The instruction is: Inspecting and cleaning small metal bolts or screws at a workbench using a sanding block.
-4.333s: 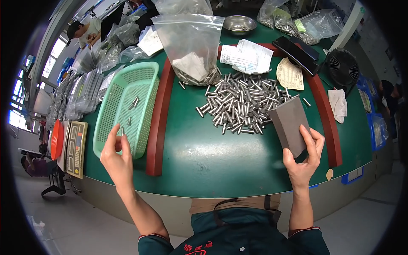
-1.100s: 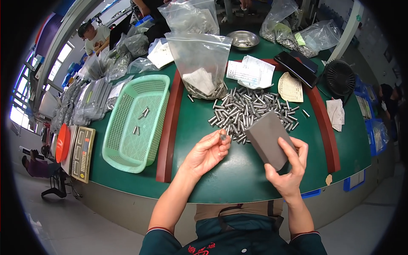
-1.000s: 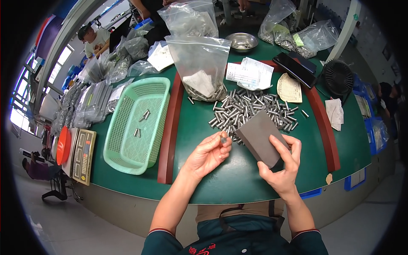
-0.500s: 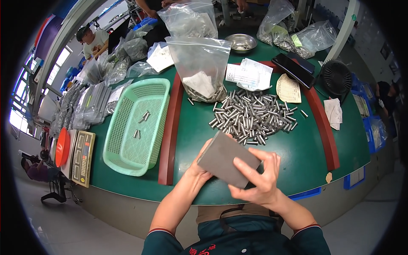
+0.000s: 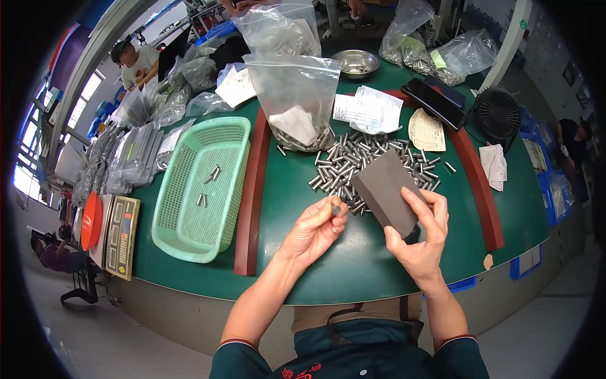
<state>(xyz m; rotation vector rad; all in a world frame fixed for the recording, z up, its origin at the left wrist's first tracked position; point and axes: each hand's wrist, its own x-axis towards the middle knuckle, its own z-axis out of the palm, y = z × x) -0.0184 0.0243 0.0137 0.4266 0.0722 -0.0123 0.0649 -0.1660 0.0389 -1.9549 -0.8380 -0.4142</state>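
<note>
Grey metal shows in the left grip (image 5: 314,232), where a pin (image 5: 336,210) is pinched between thumb and fingers above the near part of the table (image 5: 315,278), its round end turned up. By the right grip (image 5: 424,237) a dark grey block (image 5: 388,192) is clasped, with fingers laid on its upper face and the thumb at its near edge. The block is held tilted, and the near right part of the pile (image 5: 344,165) of pins is covered by it from view; whether the pile is touched cannot be told.

To the left of the pile, beyond the left red bar (image 5: 252,208), a green basket (image 5: 188,235) is set, with a few pins strewn on its floor. By the right red bar (image 5: 483,196) the other side is bounded.

At the far edge of the pile, a clear bag (image 5: 293,82) is stood at the left, and white papers (image 5: 369,108) and a tan tag (image 5: 427,131) are laid toward the right. Farther right, a phone (image 5: 435,104) and a black fan (image 5: 497,112) are placed. At the far left of the basket, plastic bags (image 5: 136,158) are heaped.
</note>
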